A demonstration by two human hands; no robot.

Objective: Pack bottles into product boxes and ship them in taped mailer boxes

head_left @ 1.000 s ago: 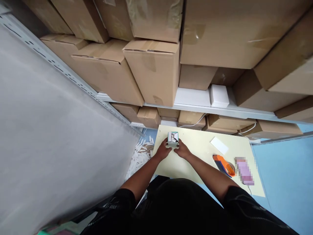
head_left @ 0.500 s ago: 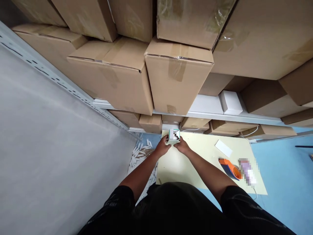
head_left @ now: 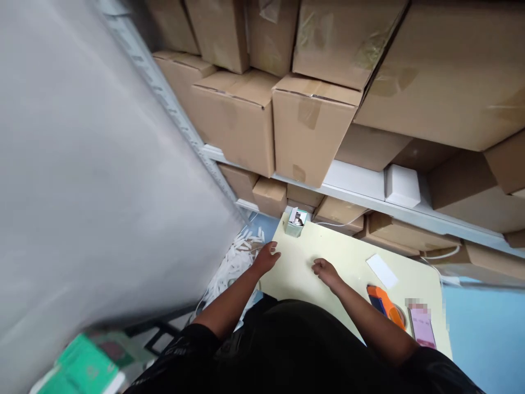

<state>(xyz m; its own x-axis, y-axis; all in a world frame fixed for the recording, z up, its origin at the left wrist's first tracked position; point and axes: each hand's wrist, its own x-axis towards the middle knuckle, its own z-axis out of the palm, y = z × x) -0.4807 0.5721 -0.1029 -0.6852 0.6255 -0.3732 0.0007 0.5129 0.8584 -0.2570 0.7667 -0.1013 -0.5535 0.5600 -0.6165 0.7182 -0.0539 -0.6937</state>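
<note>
A small open-topped box (head_left: 293, 229) with a green rim stands upright at the far left corner of the pale table (head_left: 293, 273). Its flap is raised, and shiny contents I cannot make out show inside. Closer to me, my left hand (head_left: 267, 258) hovers by the table's left edge, fingers apart and holding nothing. My right hand (head_left: 327, 272) is over the middle of the table, its fingers loosely bent with nothing in them. Neither hand touches the box.
A white card (head_left: 382, 270), an orange and blue tape dispenser (head_left: 385, 306) and a phone (head_left: 421, 326) lie at the right. Cardboard boxes (head_left: 314, 128) fill the shelves ahead. White strips (head_left: 233, 262) are heaped on the left; a green box (head_left: 84, 365) is at lower left.
Both hands have let go of the small box and drawn back towards me, moving apart. The box now stands on the table. My view has turned left, bringing the green box into sight.
</note>
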